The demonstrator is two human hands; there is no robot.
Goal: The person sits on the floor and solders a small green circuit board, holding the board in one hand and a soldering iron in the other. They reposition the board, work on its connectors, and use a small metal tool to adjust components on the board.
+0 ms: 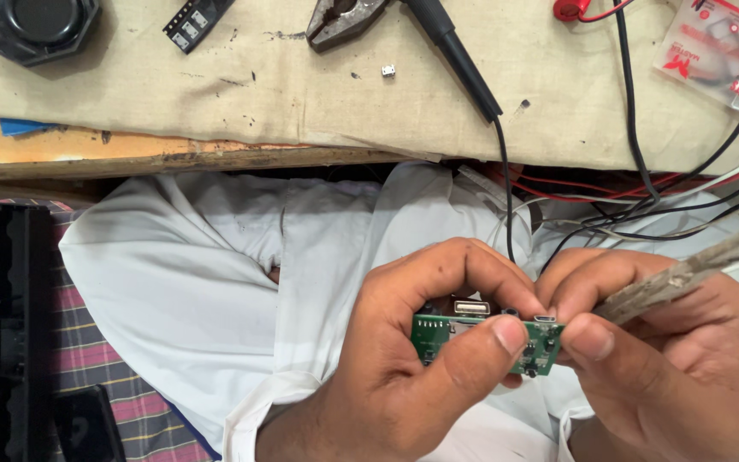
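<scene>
a small green circuit board [482, 340] is held low in the view, over a lap covered by a white garment [215, 291]. it is pinched by the left hand [412, 359], thumb pressed across its upper face and the other fingers curled behind, so the board is kept steady and tilted toward the eyes. a metal usb socket [470, 307] is seen standing up from the board's far edge, with a smaller connector [546, 319] near its right end.

the board's right end is touched by the right hand [677, 359], whose thumb and forefinger are closed together around a worn, rough-looking tool handle [686, 275]; the handle is angled up toward the right edge of the frame, and its tip is hidden behind the fingers, so what kind of tool it is can only be guessed at, perhaps a soldering iron.

beyond the lap, a wooden bench edge [130, 156] is covered by a stained cloth [301, 94]. on it are laid pliers [344, 19], a black probe [459, 56] with its lead trailing down, a tiny loose metal part [388, 71], a black round object [32, 26] and a sealed packet [716, 51]. red and black wires [643, 184] are draped off the bench edge toward the right hand.
</scene>
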